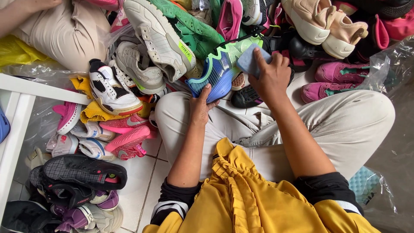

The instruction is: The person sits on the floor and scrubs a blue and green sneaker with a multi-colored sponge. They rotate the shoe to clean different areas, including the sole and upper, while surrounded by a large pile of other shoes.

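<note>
My left hand (201, 105) grips the heel end of a blue and green sneaker (220, 69), which rests tilted on my left knee. My right hand (271, 77) presses a small grey-blue pad (250, 59) against the side of that sneaker. I sit cross-legged in beige trousers (345, 125) and a yellow top on a white tiled floor.
Heaps of shoes surround me: white sneakers (148, 41), a white, black and red one (111, 88), pink pairs (125, 133), dark ones (82, 172) at lower left, pink ones (334, 80) at right. Another person's beige-clad leg (64, 34) is upper left. A white shelf edge (17, 125) is at left.
</note>
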